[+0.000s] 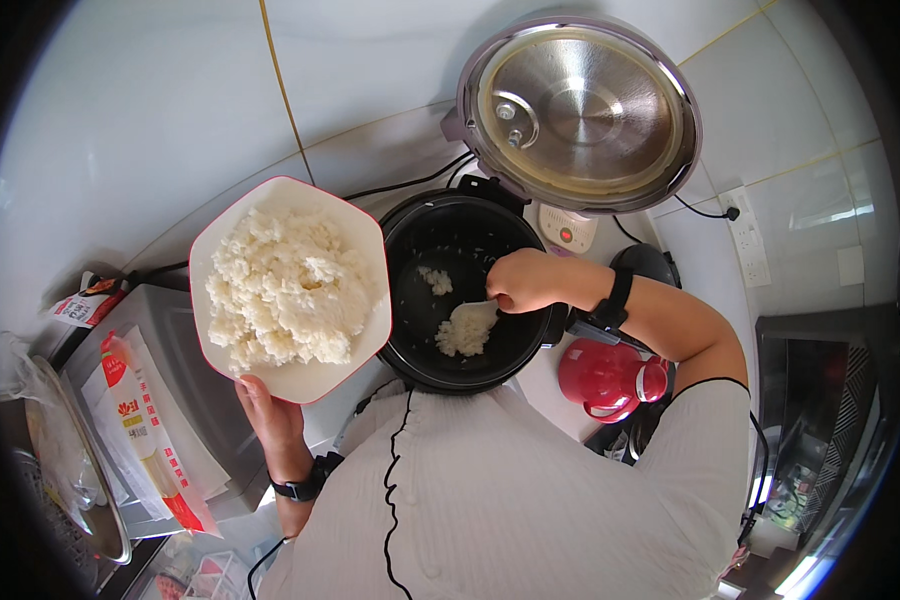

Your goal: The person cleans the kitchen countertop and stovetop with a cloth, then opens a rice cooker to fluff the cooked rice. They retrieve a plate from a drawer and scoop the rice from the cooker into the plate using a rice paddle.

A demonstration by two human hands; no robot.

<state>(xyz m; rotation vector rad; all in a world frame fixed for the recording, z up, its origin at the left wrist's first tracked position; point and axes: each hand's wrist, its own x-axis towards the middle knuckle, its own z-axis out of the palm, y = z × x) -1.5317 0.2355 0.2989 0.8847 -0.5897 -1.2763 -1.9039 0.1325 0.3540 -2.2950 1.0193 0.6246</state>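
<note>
My left hand (274,416) grips the near edge of a white plate with a red rim (337,382), its thumb on top. A large mound of cooked white rice (292,292) covers most of the plate, which is held just left of the cooker. My right hand (525,281) reaches into the black inner pot (420,345) of an electric pressure cooker. It is closed on a pale rice paddle (480,309), with a scoop of rice (465,334) at the paddle's end. A small clump of rice (436,280) and scattered grains stick to the pot's inside.
The cooker's raised lid (581,112) stands behind the pot. A red jug (607,379) is to the pot's right, near my forearm. At left, a long food packet (154,442) lies on a grey appliance (217,390). Black cables run along the tiled wall (375,75).
</note>
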